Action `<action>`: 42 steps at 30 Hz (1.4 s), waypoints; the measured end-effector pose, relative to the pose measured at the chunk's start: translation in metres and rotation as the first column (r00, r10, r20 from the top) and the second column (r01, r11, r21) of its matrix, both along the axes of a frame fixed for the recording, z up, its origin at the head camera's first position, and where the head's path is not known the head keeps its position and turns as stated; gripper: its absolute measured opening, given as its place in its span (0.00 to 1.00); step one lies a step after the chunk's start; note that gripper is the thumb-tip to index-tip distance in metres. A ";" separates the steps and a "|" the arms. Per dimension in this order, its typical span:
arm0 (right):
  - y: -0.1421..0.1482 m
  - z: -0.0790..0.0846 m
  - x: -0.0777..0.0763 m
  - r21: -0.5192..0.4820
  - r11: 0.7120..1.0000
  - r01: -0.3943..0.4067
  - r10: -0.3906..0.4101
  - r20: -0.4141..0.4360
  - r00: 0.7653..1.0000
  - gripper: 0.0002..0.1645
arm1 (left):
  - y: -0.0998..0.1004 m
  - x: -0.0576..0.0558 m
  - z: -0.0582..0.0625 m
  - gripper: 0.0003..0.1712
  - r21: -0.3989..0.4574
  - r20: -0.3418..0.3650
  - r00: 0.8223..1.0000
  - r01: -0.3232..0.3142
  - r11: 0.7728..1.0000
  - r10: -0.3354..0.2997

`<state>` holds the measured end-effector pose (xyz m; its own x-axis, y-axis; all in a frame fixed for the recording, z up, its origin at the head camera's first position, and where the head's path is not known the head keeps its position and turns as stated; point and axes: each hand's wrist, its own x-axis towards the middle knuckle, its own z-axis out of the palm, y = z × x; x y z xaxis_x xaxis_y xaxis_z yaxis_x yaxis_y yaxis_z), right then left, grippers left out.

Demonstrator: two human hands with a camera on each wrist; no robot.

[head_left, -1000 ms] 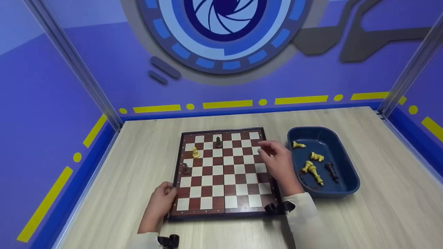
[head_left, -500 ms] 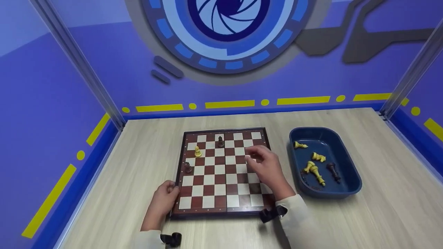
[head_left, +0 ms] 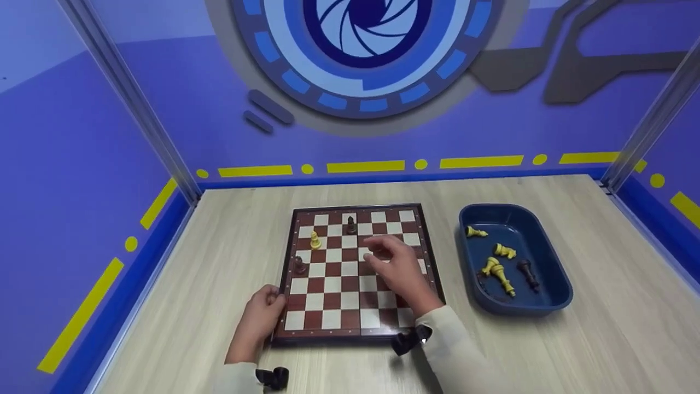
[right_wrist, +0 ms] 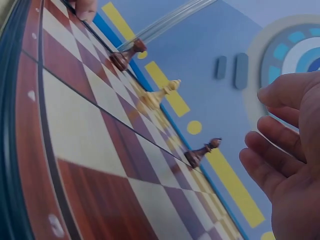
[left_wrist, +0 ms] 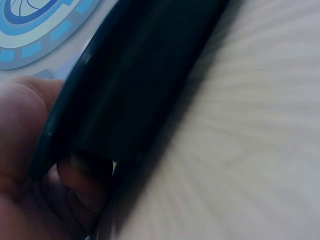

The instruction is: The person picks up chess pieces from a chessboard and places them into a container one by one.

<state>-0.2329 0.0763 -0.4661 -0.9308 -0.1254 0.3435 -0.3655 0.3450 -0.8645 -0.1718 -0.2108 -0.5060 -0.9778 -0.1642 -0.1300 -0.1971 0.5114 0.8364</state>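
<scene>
A brown and white chessboard [head_left: 332,284] lies on the table. My left hand [head_left: 259,313] grips its left edge; in the left wrist view fingers [left_wrist: 85,195] curl round the board's dark side [left_wrist: 130,75]. Over the board's middle hovers my right hand [head_left: 398,268], fingers loosely bent and nothing between them, as the right wrist view of the hand [right_wrist: 290,150] confirms. Three pieces stand upright on the board: a dark knight [head_left: 299,265] at the left edge, a yellow piece [head_left: 315,241] beyond it, and a dark piece with a pointed top [head_left: 351,225] near the far side.
A dark blue tray [head_left: 562,298] stands right of the board. Inside lie several yellow pieces [head_left: 502,279] and a dark piece [head_left: 529,275]. Blue printed panels [head_left: 350,137] enclose the table [head_left: 240,235] at the back and sides.
My right hand has moved left, from the board's right edge to above its middle. My left hand keeps its grip on the left edge, and the standing pieces keep their squares.
</scene>
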 end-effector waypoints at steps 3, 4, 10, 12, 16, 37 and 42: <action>-0.006 -0.003 -0.002 -0.008 1.000 -0.005 0.005 0.015 1.000 0.15 | 0.000 -0.001 -0.001 0.10 -0.002 -0.007 1.000 -0.001 1.000 0.001; -0.008 -0.003 -0.002 -0.013 1.000 -0.011 0.011 0.022 1.000 0.15 | 0.000 -0.001 -0.001 0.10 -0.008 -0.013 1.000 0.002 1.000 -0.002; -0.019 -0.005 -0.003 -0.026 0.998 -0.058 0.060 0.069 0.996 0.17 | 0.000 0.000 -0.002 0.11 -0.030 -0.017 1.000 0.010 0.999 -0.011; -0.023 -0.004 -0.003 -0.020 0.997 -0.072 0.074 0.088 0.993 0.17 | 0.000 0.000 -0.002 0.11 -0.035 -0.015 1.000 0.009 0.999 -0.010; -0.031 -0.003 -0.004 0.013 0.995 -0.097 0.095 0.104 0.990 0.18 | 0.000 0.000 -0.001 0.11 -0.041 -0.023 1.000 0.010 0.999 -0.011; -0.073 -0.009 -0.010 0.048 0.974 -0.220 0.211 0.155 0.965 0.22 | -0.003 0.001 -0.001 0.08 -0.017 -0.056 0.998 0.033 0.999 -0.034; -0.081 -0.012 -0.010 0.068 0.969 -0.238 0.224 0.168 0.960 0.23 | -0.002 0.000 -0.002 0.08 -0.015 -0.057 0.998 0.032 0.999 -0.033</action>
<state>-0.2433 -0.0046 -0.4783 -0.9143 -0.3661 0.1733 -0.3058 0.3433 -0.8880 -0.1716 -0.2133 -0.5078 -0.9884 -0.1335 -0.0721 -0.1326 0.5284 0.8386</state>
